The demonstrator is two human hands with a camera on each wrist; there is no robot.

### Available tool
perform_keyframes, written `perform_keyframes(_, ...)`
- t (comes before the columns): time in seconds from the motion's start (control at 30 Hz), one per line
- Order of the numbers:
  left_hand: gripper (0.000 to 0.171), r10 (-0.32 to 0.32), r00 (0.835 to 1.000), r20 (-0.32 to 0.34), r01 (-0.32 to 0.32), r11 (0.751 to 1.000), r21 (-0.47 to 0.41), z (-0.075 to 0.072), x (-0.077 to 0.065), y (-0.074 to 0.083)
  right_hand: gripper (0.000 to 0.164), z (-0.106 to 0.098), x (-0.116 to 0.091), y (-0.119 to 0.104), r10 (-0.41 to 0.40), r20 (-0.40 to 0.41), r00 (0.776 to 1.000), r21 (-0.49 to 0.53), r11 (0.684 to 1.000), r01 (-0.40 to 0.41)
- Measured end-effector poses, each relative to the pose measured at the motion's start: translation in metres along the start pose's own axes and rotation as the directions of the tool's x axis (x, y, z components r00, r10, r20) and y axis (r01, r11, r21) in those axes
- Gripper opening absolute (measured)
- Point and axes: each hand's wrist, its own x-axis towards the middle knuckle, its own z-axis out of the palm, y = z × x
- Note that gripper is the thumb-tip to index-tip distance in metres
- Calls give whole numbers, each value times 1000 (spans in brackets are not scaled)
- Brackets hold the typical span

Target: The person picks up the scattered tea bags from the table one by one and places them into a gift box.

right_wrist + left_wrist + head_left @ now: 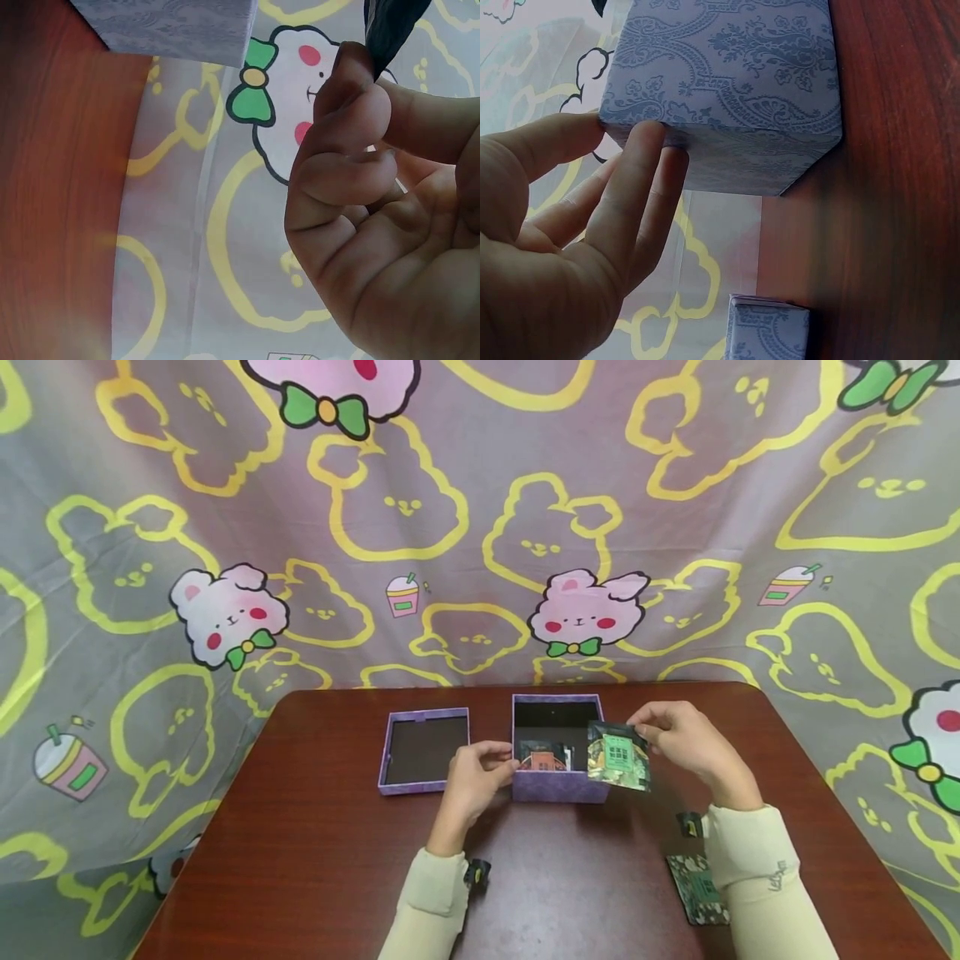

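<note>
My right hand (686, 739) pinches a flat packet with a green label (617, 758) by its upper right corner. The packet hangs upright at the right side of an open purple patterned box (558, 787), overlapping its front right corner in the head view. In the right wrist view, thumb and index finger meet on the packet's dark edge (386, 30). My left hand (476, 777) holds the box at its left front corner, thumb and fingertips at the rim and side. Inside the box stands a packet with an orange label (543, 762), its lower part hidden by the front wall.
Left of the box lies its purple lid (423, 787), dark inside facing up. Another green patterned packet (697, 893) lies on the brown table (300, 860), partly covered by the right sleeve. A patterned cloth (465, 527) hangs behind the table.
</note>
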Motion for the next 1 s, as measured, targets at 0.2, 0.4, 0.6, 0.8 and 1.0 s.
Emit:
perform_keyframes(0.2, 29, 8, 1000, -2, -8, 1000, 1, -1, 0, 0, 13, 1, 9, -3, 6, -8, 1000, 4, 1000, -6)
perform_keyframes(0.4, 29, 19, 1000, 3, -19, 1000, -4, -1, -1, 0, 13, 2, 15, -3, -1, 2, 1000, 19, 1000, 1)
perform_keyframes(0.6, 29, 27, 1000, 1, -27, 999, -19, 0, 0, 0, 13, 3, 22, -5, -5, -7, 1000, 18, 1000, 5)
perform_keyframes(0.8, 28, 3, 1000, 5, -3, 1000, -9, 0, -1, -1, 13, 4, 30, -7, 10, -11, 1000, 36, 999, -10)
perform_keyframes(1.0, 22, 39, 999, 2, -39, 999, 9, -2, -13, 28, 13, 7, 35, -15, -15, -7, 1000, 28, 1000, 15)
